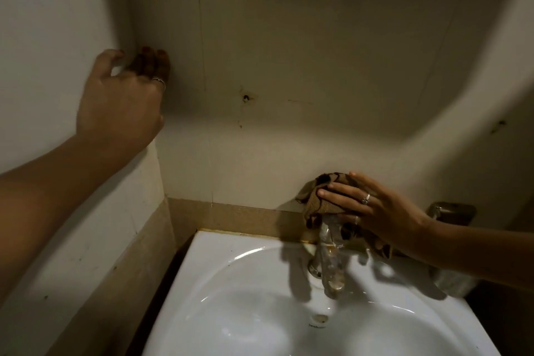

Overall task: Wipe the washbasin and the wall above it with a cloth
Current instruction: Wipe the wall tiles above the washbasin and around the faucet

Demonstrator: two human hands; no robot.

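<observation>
Pressing the cloth low on the wall behind the tap with flat fingers, the right hand seemed mid-task, the left hand empty and loosely spread against the corner, the basin apparently not yet wiped.

The white washbasin is the carrier here, set into a corner with a tan ledge running along its back rim, against the wall. A chrome tap rises from the basin's rear deck, its spout reaching forward over the bowl. The overflow hole sits in the bowl wall just before the tap's base.
</observation>
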